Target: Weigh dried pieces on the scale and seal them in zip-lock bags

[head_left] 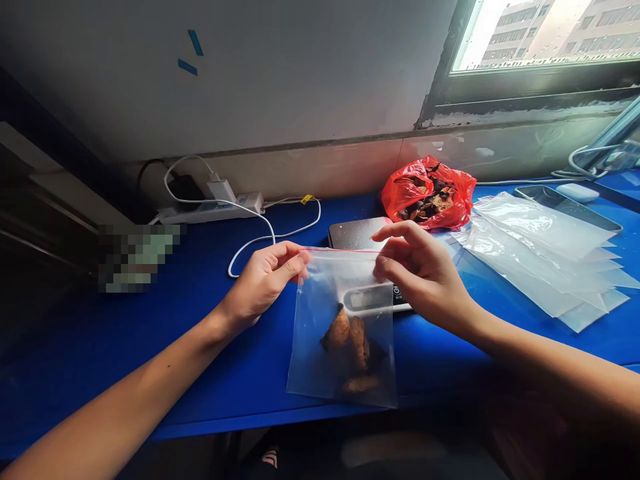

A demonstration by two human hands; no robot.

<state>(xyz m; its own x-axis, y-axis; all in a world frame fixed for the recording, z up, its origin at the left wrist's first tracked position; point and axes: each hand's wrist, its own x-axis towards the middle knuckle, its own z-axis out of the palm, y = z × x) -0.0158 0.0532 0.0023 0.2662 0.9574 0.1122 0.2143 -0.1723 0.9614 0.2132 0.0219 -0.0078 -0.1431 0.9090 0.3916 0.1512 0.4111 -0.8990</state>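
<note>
A clear zip-lock bag (320, 373) with a red strip along its top hangs upright between my hands, over the table's front edge. Several brown, dark-edged dried pieces (359, 343) lie in its lower half. My left hand (267, 277) pinches the top left corner between thumb and fingers. At the top right corner, my right hand (420, 270) holds the bag with thumb and finger, its index finger raised and bent. Behind the bag sits a kitchen scale (353, 233), partly hidden; its display shows through the plastic.
A red plastic bag (400, 193) full of dried pieces stands behind the scale. Empty clear bags (540, 260) are fanned out at the right, by a phone (570, 203). A power strip (200, 212) with a white cable (250, 239) lies along the wall on the blue table (210, 373).
</note>
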